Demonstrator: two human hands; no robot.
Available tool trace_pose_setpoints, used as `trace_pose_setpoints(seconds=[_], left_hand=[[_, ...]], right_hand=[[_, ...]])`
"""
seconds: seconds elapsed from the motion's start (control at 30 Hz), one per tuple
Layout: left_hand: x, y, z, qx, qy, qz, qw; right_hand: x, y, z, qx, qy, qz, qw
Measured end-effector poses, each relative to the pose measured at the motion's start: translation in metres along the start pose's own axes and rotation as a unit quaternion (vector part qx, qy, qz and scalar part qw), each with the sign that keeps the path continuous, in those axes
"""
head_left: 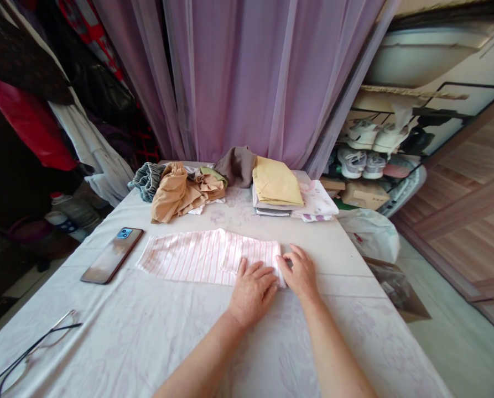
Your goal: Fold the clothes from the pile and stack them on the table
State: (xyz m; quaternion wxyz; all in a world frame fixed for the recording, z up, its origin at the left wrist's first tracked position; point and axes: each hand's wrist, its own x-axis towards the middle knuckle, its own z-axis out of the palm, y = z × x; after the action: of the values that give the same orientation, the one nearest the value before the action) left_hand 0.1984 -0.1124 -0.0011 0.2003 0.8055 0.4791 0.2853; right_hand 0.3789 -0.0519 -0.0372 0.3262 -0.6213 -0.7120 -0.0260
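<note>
– Purple curtain [238,77] behind, pale tablecloth [147,342] in front. Count at the centre?
– One striped garment [184,255], pink on white, flat mid-table, its right part doubled over.
– Hands?
– Two. Left hand [253,290] lies palm down on the doubled part, fingers extended, slightly apart. Right hand [301,272] is at the right edge, thumb and fingers bent; cannot tell whether they pinch cloth.
– Nearby items?
– One phone [112,255], camera side up, left of the garment. One pair of glasses [33,354], nearer the viewer. Beyond: one loose clothes pile [176,196] and one folded stack [276,182], yellow piece on top; layers uncounted.
– Containers?
– Right of the table, one open cardboard box [412,309] with clear plastic [391,287] in it; beside it one white plastic bag [373,232], contents unclear. One white basin [429,52] sits high up, its inside hidden.
– Shoes?
– At least two pairs on the rack: white shoes [362,134] above, grey shoes [352,162] below.
</note>
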Motion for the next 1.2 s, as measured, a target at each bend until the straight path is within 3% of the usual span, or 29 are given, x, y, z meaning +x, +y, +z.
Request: trace_pose_setpoints(seconds=[0.27,0.43,0.53,0.67,0.77,0.97,1.1,1.2], left_hand=[[0.0,-0.001,0.001,0.032,0.006,0.023,0.999],[0.003,-0.001,0.001,0.019,0.034,0.016,0.999],[0.013,0.0,-0.003,0.005,0.04,-0.037,0.999],[0.036,0.009,-0.02,-0.008,-0.019,-0.173,0.985],[0.054,0.015,-0.029,-0.011,-0.062,-0.229,0.971],[0.066,0.009,-0.033,0.003,-0.093,-0.237,0.967],[0.064,0.001,-0.042,-0.011,-0.097,-0.233,0.967],[0.059,-0.004,-0.056,-0.015,-0.074,-0.237,0.969]], right_hand=[[-0.009,-0.001,-0.001,0.018,-0.019,-0.009,1.0],[-0.005,-0.003,-0.005,0.111,-0.014,-0.013,0.994],[-0.003,-0.003,-0.014,0.186,-0.056,-0.025,0.981],[0.0,-0.003,-0.023,0.268,-0.102,-0.016,0.958],[0.0,-0.007,-0.027,0.333,-0.118,0.007,0.935],[0.0,-0.018,-0.036,0.433,-0.176,0.072,0.881],[-0.001,-0.016,-0.037,0.483,-0.14,0.152,0.851],[-0.001,-0.013,-0.034,0.478,-0.111,0.177,0.853]])
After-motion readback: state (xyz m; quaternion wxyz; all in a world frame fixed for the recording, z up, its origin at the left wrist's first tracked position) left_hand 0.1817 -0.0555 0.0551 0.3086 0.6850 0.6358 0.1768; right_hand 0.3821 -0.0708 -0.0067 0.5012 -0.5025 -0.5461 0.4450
